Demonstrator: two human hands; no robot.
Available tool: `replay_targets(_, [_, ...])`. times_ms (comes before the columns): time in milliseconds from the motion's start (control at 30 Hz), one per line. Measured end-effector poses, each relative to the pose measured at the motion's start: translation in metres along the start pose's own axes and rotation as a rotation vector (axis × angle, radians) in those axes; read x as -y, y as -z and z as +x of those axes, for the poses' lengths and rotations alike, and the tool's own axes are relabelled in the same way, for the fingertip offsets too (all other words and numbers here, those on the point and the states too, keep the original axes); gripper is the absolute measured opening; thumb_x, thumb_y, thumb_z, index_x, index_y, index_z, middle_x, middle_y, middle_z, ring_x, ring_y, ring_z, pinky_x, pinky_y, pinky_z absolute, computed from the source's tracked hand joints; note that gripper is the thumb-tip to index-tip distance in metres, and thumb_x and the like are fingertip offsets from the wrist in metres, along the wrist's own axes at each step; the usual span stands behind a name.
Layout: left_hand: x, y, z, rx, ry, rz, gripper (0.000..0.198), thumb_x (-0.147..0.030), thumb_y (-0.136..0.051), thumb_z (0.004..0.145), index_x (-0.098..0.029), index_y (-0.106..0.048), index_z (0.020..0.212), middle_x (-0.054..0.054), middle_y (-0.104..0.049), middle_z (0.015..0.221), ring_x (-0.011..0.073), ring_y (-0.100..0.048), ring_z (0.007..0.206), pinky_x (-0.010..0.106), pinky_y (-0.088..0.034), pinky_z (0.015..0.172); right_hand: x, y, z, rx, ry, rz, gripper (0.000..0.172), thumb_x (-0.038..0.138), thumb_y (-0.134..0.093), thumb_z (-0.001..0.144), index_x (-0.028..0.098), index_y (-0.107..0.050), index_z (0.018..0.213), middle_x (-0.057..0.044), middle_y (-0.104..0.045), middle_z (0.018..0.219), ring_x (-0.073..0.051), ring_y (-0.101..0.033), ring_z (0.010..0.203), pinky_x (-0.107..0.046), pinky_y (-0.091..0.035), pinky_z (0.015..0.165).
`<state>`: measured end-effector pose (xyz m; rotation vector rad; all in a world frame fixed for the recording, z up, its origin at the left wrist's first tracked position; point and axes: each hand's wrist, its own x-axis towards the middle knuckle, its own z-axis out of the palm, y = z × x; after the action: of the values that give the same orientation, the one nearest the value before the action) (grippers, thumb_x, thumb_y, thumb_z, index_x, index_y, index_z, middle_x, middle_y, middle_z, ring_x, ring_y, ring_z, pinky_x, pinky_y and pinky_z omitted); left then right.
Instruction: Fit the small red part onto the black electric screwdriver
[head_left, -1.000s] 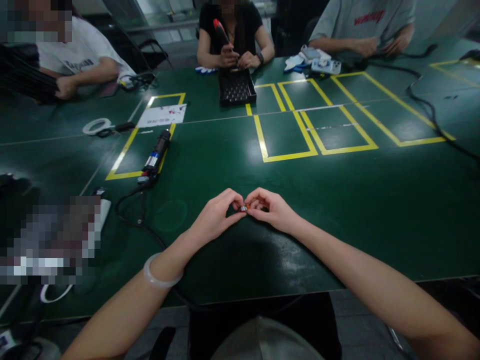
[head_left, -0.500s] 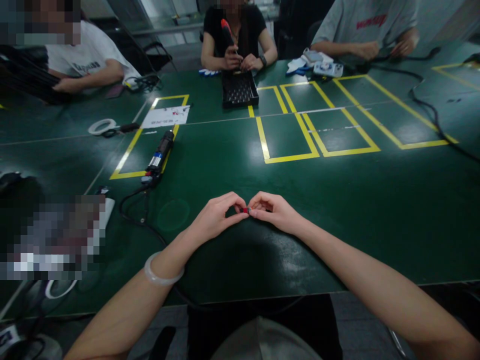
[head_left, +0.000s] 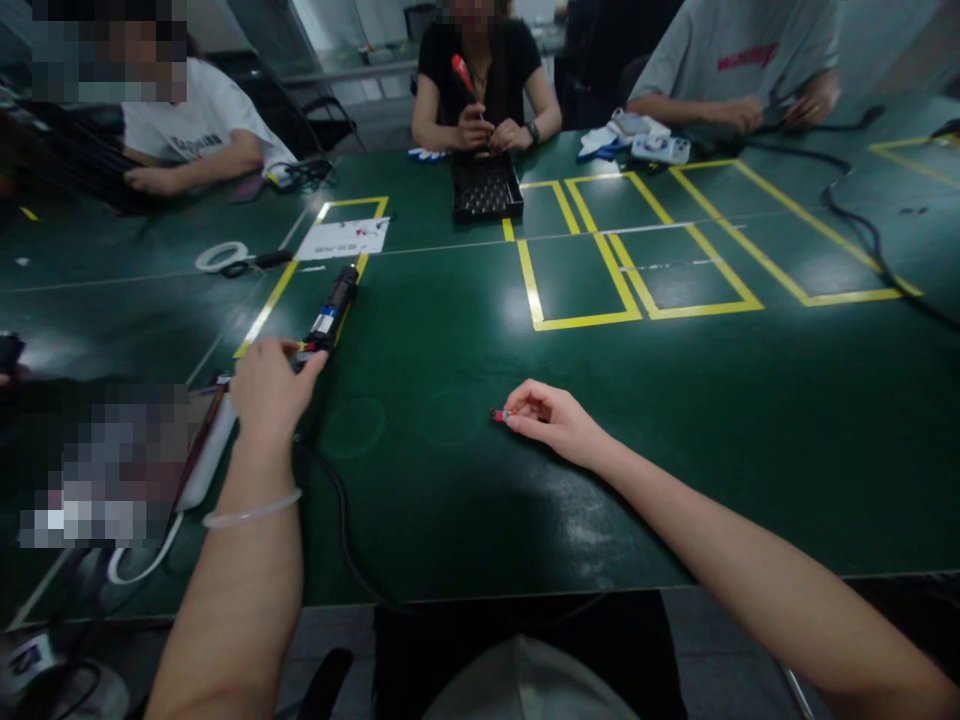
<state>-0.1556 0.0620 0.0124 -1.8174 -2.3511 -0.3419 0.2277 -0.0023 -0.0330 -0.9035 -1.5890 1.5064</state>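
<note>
My right hand [head_left: 551, 418] rests on the green table [head_left: 675, 400] and pinches a small red and silver part [head_left: 499, 414] at its fingertips. My left hand [head_left: 270, 388], a pale bangle on its wrist, is out to the left at the near end of a black electric screwdriver [head_left: 330, 312] lying across a yellow tape line. Its fingers are curled over the tool's cable end; I cannot tell if they grip it. A black cable [head_left: 345, 540] runs from the tool toward me.
A black parts tray [head_left: 486, 188] stands at the far side before a person holding a red-handled tool [head_left: 462, 73]. A white sheet [head_left: 343, 238], a white tape roll [head_left: 220, 257], yellow tape rectangles [head_left: 577, 285] and two more seated people are around the table.
My left hand has left the small part and moved left to the screwdriver's near end. My right hand stays put, still pinching the part.
</note>
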Motion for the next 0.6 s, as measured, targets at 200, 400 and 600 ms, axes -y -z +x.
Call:
replay_targets(200, [0.022,0.001,0.006,0.371,0.186,0.178,0.079,-0.083,-0.032,0.082,-0.018,-0.068,0.109,0.017,-0.065,0.106,0.0422,-0.059,0.103,0.05,-0.045,0.076,-0.001,0.001,0.001,-0.03,-0.015,0.073,0.026,0.038,-0.074,0.081,0.018,-0.059,0.089,0.001,-0.062,0.077,-0.01,-0.055,0.064,-0.024,-0.043,0.06])
replay_targets(400, [-0.013,-0.01,-0.001,0.315,-0.04,0.211,0.069,-0.068,-0.024,0.093,-0.02,-0.07,0.109,0.018,-0.069,0.105,0.0371,-0.063,0.096,0.043,-0.048,0.076,0.002,0.003,0.003,-0.081,-0.096,0.209,0.032,0.043,-0.076,0.08,0.017,-0.058,0.086,-0.002,-0.069,0.077,-0.01,-0.061,0.063,-0.022,-0.046,0.057])
replay_targets(600, [-0.046,-0.018,-0.014,0.238,-0.17,0.201,0.061,-0.059,-0.025,0.097,-0.019,-0.07,0.093,0.015,-0.072,0.099,0.031,-0.066,0.09,0.035,-0.046,0.073,0.003,0.005,0.003,-0.13,-0.11,0.295,0.032,0.045,-0.073,0.083,0.016,-0.06,0.086,-0.004,-0.072,0.076,-0.01,-0.061,0.06,-0.022,-0.047,0.057])
